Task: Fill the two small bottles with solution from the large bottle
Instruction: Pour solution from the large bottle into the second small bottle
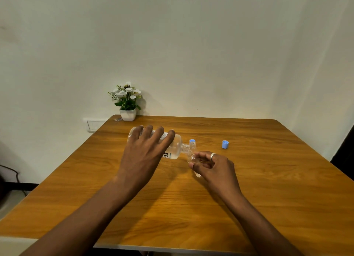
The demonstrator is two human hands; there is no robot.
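My left hand [147,152] grips the large clear bottle [175,145] from above and holds it tipped on its side, neck pointing right. Its open mouth meets the mouth of a small clear bottle [192,158], which my right hand [212,166] holds tilted just above the table. A little clear liquid lies in the large bottle's lower side. Behind the two mouths stands something small with a blue cap [192,141], mostly hidden; I cannot tell if it is the second small bottle. A loose blue cap [225,144] sits on the table to the right.
The wooden table [268,198] stands against a white wall. A white pot of artificial flowers [128,102] is at the table's back left corner. A wall socket [95,124] and a dark cable [17,176] are at the left.
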